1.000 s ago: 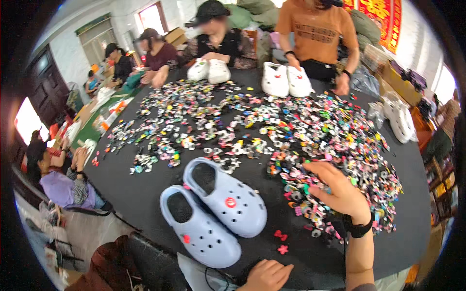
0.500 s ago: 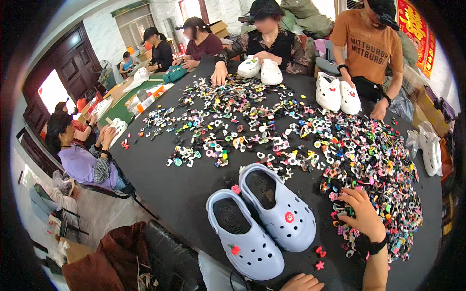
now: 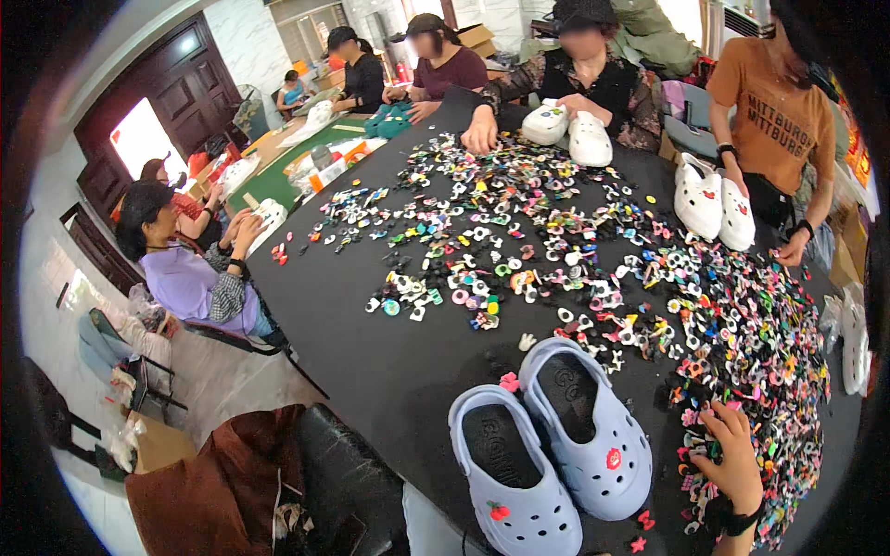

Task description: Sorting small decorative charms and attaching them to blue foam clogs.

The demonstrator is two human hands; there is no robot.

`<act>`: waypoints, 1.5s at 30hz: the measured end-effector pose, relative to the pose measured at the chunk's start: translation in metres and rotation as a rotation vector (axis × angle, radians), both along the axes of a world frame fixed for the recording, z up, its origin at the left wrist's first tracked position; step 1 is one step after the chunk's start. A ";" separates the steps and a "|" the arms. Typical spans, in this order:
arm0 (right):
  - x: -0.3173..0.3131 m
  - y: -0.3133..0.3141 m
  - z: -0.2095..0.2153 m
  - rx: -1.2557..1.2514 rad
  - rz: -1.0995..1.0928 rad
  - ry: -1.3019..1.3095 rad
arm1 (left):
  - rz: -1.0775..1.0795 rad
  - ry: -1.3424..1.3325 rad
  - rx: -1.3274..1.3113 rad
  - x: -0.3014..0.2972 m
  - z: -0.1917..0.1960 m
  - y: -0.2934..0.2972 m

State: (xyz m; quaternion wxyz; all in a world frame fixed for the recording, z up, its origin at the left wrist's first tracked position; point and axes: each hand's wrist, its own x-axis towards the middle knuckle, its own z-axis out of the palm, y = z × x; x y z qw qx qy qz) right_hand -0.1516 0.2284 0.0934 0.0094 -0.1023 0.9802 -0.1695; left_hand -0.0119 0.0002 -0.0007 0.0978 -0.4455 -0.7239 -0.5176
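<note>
Seemingly choosing among charms [image 3: 774,338] near the right edge of the surface [image 3: 357,371] with loosely spread right hand [image 3: 732,468], without left hand visible, beside blue clogs [image 3: 589,461] at the near edge, next probably needing a careful pinch.

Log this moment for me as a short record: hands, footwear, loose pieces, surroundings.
Left hand: out of view
Right hand: thumb and fingers apart, at the pile of shoe charms; whether it touches one is unclear
Footwear: light blue clogs, a side-by-side pair, toes toward the wearer
Fitted pieces: one red charm on each clog
Loose pieces: red star charm near the right clog's toe; pink charm by the heels
Surface: black table
Across the table: white clogs before co-workers
</note>
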 end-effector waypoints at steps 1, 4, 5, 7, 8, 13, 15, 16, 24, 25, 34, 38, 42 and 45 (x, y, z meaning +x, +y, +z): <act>0.001 0.001 -0.002 0.016 -0.006 0.008 | 0.012 0.003 -0.003 0.000 0.000 0.000; 0.004 0.000 -0.002 0.019 -0.002 0.022 | -0.006 0.024 -0.005 0.002 0.002 0.000; 0.004 0.001 -0.003 0.009 -0.001 0.023 | -0.028 -0.025 -0.036 0.002 0.003 -0.001; 0.004 0.001 -0.004 -0.008 0.019 0.042 | -0.034 -0.081 -0.053 0.004 0.003 -0.002; 0.005 0.001 -0.004 -0.010 0.022 0.051 | -0.030 -0.072 -0.054 0.006 0.005 -0.002; 0.004 0.006 -0.010 -0.026 0.055 0.070 | -0.084 -0.175 0.001 0.002 0.025 -0.014; 0.005 0.008 -0.011 -0.004 0.068 0.093 | -0.224 -0.270 0.085 0.000 0.050 -0.027; 0.006 0.007 -0.010 0.005 0.097 0.107 | -0.256 -0.269 0.094 -0.002 0.069 -0.041; 0.008 0.000 -0.014 0.056 0.141 0.179 | 0.458 -0.416 0.509 -0.041 0.099 -0.210; 0.009 0.000 -0.014 0.056 0.140 0.175 | 0.739 -0.572 0.480 -0.054 0.108 -0.218; 0.013 -0.002 -0.008 0.075 0.045 0.073 | 0.889 0.132 -0.512 -0.186 0.034 -0.312; 0.008 -0.007 -0.007 0.070 0.032 0.046 | 0.792 0.045 -0.559 -0.215 0.020 -0.328; 0.006 -0.009 -0.001 0.053 0.019 -0.011 | 0.928 0.029 -0.446 -0.222 0.006 -0.318; 0.007 -0.009 0.005 0.043 0.051 -0.056 | 0.948 0.041 -0.435 -0.222 0.007 -0.313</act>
